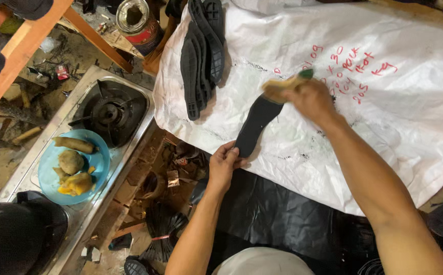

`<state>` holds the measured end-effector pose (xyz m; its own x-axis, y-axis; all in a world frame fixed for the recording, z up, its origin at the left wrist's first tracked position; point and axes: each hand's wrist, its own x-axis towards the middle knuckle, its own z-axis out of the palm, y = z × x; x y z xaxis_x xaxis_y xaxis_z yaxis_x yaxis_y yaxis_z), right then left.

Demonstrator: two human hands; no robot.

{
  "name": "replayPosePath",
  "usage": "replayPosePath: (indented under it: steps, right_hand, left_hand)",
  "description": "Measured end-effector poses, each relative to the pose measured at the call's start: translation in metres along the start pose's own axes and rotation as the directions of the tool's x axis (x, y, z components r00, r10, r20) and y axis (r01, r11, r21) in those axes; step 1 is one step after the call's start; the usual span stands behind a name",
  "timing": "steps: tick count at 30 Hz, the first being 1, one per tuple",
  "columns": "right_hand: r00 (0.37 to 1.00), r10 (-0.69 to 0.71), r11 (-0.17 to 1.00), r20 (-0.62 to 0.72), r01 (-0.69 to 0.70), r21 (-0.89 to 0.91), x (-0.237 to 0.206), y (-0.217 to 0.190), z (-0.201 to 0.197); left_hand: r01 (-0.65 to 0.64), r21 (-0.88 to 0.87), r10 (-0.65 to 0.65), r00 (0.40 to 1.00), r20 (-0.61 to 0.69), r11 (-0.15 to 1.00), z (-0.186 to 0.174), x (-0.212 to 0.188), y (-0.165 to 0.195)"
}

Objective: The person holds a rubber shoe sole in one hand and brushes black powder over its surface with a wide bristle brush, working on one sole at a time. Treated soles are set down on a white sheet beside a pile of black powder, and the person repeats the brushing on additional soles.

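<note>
— Pinching what, at left?
— Left hand (225, 164) grips the heel end of a black shoe sole (256, 125), flat on a white plastic sheet (410, 127) marked in red handwriting.
— And the right?
— Right hand (310, 98) clasps a tan brush (281, 87) at the sole's toe. A stack of black soles (201, 56) lies nearby; beyond, a round tin with a red label (139, 21) and a blue plate (45, 178).
</note>
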<state>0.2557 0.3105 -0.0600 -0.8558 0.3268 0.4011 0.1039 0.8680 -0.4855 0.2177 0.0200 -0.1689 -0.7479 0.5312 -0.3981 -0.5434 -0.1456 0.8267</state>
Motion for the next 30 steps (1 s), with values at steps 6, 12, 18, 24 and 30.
replayPosePath:
  steps: [6,12,18,24,30]
  right_hand:
    - [0.990,-0.114,0.991,-0.078,0.108,-0.085,-0.007,0.003,-0.002]
    - [0.983,0.089,0.988,-0.160,-0.067,0.140,-0.014,-0.017,-0.015]
    - [0.969,0.082,0.936,-0.232,0.005,0.352,-0.015,-0.047,-0.018]
    - [0.977,-0.150,0.929,0.149,0.088,0.359,-0.020,-0.069,0.027]
    - [0.987,0.066,0.993,0.145,-0.079,0.084,0.010,-0.048,0.037]
  left_hand:
    - [-0.295,0.356,0.292,0.954,0.063,0.887,0.015,-0.026,0.027]
    - [-0.399,0.627,0.384,0.908,0.168,0.669,0.014,-0.034,0.044]
    - [-0.133,0.154,0.142,0.988,-0.053,0.979,-0.010,-0.007,0.028]
    - [-0.104,0.223,0.118,0.992,-0.049,0.969,-0.026,-0.003,0.009]
    - [-0.060,0.245,0.079,0.995,-0.067,0.968,-0.029,-0.003,0.007]
